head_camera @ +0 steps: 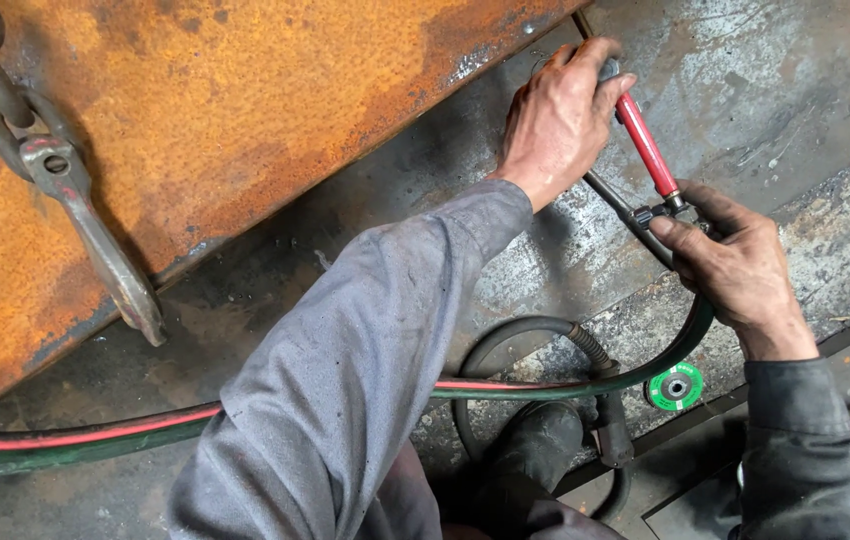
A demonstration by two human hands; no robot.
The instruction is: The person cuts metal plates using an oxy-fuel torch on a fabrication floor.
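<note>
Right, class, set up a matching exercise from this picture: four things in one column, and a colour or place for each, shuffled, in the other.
Things:
1. torch handle
2. grinding disc
3. steel plate
4. chain hook

Descriptions:
A. green, lying flat on the floor
B. rusty orange, filling the upper left
C. red, between the left hand and the right hand
D. grey metal, resting on the rusty surface

Pairs: 1-C, 2-A, 3-B, 4-D
</note>
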